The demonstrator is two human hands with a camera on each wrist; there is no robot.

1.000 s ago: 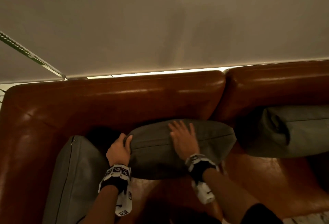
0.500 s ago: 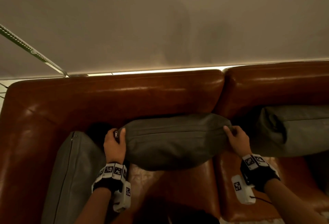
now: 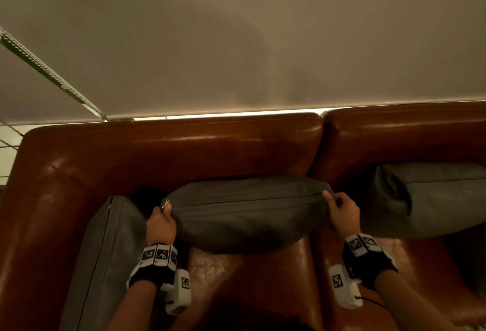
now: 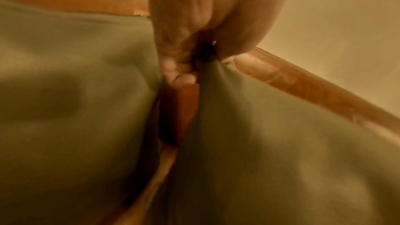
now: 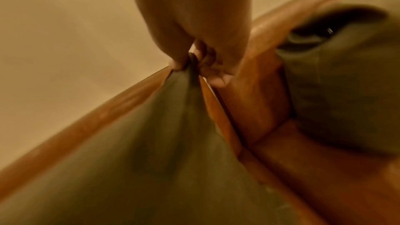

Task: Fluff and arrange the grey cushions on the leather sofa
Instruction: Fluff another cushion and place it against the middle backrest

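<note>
A grey cushion (image 3: 244,212) lies lengthwise against the backrest of the brown leather sofa (image 3: 168,152). My left hand (image 3: 161,221) grips its left end beside the zip pull. My right hand (image 3: 342,209) pinches its right corner. The left wrist view shows my left hand (image 4: 194,64) bunching the cushion (image 4: 270,143) fabric. In the right wrist view my right hand (image 5: 194,62) pinches the cushion (image 5: 162,151) corner. A second grey cushion (image 3: 105,265) leans on the left armrest. A third grey cushion (image 3: 426,199) rests against the right backrest.
A beige wall (image 3: 236,41) rises behind the sofa, with a bright gap along the backrest top. The bare leather seat (image 3: 263,278) lies between my forearms. A seam divides the two backrest sections (image 3: 319,146) just above my right hand.
My right hand left the top of the middle cushion and took hold of its right corner. The cushion now stretches wider between both hands. My left hand kept its grip.
</note>
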